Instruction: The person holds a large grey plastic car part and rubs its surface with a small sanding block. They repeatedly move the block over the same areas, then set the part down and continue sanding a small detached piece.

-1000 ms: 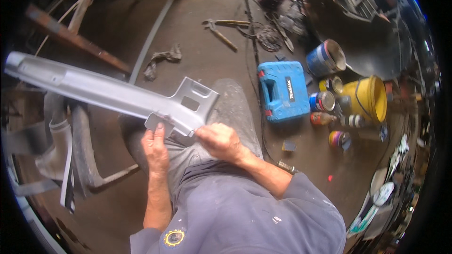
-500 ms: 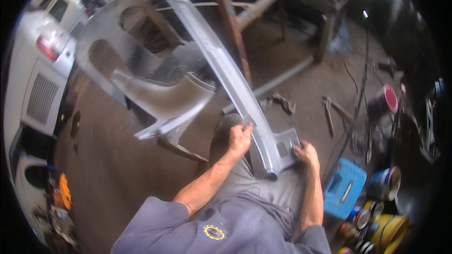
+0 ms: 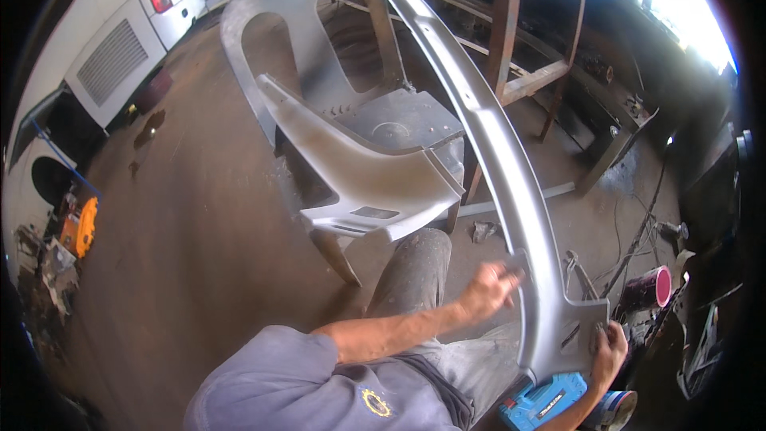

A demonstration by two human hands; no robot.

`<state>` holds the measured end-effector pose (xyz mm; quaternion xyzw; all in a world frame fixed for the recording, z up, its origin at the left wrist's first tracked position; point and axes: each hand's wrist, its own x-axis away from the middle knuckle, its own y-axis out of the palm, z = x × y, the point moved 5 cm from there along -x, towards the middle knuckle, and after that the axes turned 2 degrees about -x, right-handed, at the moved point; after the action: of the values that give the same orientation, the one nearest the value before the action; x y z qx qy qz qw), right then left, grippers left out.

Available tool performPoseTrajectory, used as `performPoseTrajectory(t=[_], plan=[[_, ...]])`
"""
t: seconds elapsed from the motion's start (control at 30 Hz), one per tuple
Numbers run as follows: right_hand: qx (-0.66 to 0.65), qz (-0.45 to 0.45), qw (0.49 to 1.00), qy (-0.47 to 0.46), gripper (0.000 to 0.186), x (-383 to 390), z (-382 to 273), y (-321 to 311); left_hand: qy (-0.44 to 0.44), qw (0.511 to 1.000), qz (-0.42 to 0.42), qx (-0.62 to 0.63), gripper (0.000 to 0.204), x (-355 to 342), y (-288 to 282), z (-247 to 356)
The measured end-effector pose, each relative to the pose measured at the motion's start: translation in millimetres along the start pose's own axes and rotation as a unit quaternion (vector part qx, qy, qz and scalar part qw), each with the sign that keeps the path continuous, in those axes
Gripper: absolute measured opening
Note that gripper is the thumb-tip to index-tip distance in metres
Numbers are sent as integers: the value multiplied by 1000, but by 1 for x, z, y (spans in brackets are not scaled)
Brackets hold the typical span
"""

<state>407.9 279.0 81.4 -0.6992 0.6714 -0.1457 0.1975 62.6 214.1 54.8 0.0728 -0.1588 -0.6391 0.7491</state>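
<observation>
While the right hand point(image 3: 610, 349) grasps the near right corner of a silver panel point(image 3: 499, 136), the left hand point(image 3: 488, 291), closer to its middle, curls at its left edge, grip unclear. The panel's long axis runs far and left, right of a chair point(image 3: 399, 118).

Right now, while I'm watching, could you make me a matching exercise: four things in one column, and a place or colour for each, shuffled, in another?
Things
1. Left hand
2. Right hand
3. Shorter curved panel
4. Tool case

Places or colours
A. On the grey plastic chair
B. Blue
C. At the wide end of the long silver panel
D. At the left edge of the long silver panel, partway along

Right pairs: 1-D, 2-C, 3-A, 4-B
</observation>
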Motion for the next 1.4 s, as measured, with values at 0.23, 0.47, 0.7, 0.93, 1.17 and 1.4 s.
performPoseTrajectory(t=[0.23, 0.47, 0.7, 0.93, 1.17, 1.4], plan=[[58, 14, 998, -14, 16, 29, 48, -120, -55, 984, -128, 108, 31, 35, 58, -50], [5, -21, 999, -39, 16, 5, -76, -72, -26, 992, -40, 114, 29, 28, 16, -4], [63, -49, 996, -48, 30, 5, -142, -17, -24, 989, 82, 123, 24, -2, -38, 12], [-153, -197, 962, -110, 59, -15, -157, 20, 63, 961, 256, 85, 30, -14, -142, 45], [-154, 270, 942, 125, 40, 96, 73, -116, 55, 971, 143, 181, 34, 12, -209, 25], [-66, 361, 888, 278, 31, 163, 274, -131, -132, 964, 177, -150, 31, 134, -206, -45]])
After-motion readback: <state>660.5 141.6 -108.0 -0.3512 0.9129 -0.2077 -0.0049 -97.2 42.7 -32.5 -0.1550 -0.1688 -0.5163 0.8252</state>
